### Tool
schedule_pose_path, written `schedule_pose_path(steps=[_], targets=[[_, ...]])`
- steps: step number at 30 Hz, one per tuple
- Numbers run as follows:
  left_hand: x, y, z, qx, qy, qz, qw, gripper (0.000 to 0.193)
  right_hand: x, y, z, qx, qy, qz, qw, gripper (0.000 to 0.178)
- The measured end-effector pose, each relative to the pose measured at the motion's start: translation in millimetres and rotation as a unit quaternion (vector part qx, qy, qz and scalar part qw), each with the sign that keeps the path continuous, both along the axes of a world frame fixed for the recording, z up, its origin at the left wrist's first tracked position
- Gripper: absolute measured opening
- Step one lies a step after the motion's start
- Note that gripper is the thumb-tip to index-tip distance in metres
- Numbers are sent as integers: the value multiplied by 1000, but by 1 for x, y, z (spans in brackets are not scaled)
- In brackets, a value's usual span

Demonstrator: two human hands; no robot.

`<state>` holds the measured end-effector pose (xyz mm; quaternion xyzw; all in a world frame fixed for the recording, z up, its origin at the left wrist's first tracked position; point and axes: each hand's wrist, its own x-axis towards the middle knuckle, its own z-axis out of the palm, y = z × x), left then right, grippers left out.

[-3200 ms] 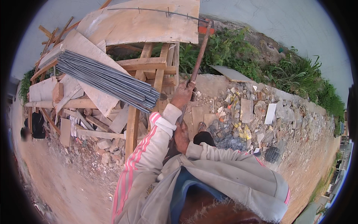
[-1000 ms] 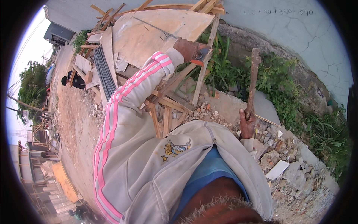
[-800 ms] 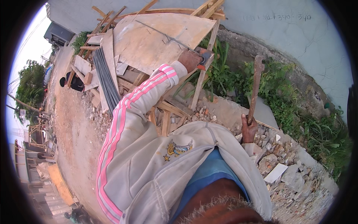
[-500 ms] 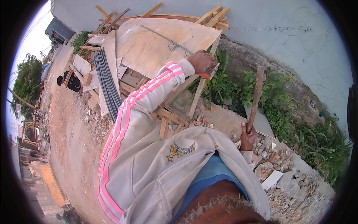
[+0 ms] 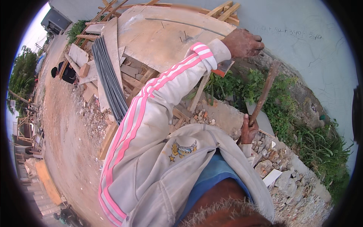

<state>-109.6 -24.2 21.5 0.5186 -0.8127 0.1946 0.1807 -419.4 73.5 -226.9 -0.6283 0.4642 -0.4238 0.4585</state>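
My left hand [image 5: 245, 43] is stretched out over the near right corner of a large plywood sheet [image 5: 166, 36], close to the wall. Its fingers are curled together, and whatever lies between them is hidden. Just below that wrist sits a small red-orange object [image 5: 222, 70], partly covered by the cuff. Lower and to the right, my right hand [image 5: 248, 130] is wrapped round the lower end of a long brown, rusty-looking tool [image 5: 264, 92], wider at its far end, like a hammer. The tool points up and away. A thin metal rod [image 5: 185, 23] and a few upright spikes are on the plywood.
Grey steel bars [image 5: 107, 77] lie bundled left of the plywood among timber offcuts. Broken rubble [image 5: 289, 185] covers the ground at lower right, beside green plants [image 5: 274, 96] along the pale wall [image 5: 287, 22]. Another person [image 5: 67, 72] crouches at far left by the dirt track.
My left hand has moved right and farther away, off the timber edge toward the wall. The right hand still grips the tool, which leans slightly more to the right.
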Motion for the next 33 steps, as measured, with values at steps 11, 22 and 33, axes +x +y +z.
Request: schedule_pose_path(steps=[11, 22, 33], targets=[[36, 25, 263, -123, 261, -194, 938, 16, 97, -74, 156, -52, -130, 75, 987, 31], [1, 102, 389, -137, 283, -211, 926, 20, 262, -122, 341, -462, -237, 167, 838, 30], [28, 146, 417, -139, 244, -290, 915, 28, 326, -83, 358, -369, -373, 312, 792, 28]])
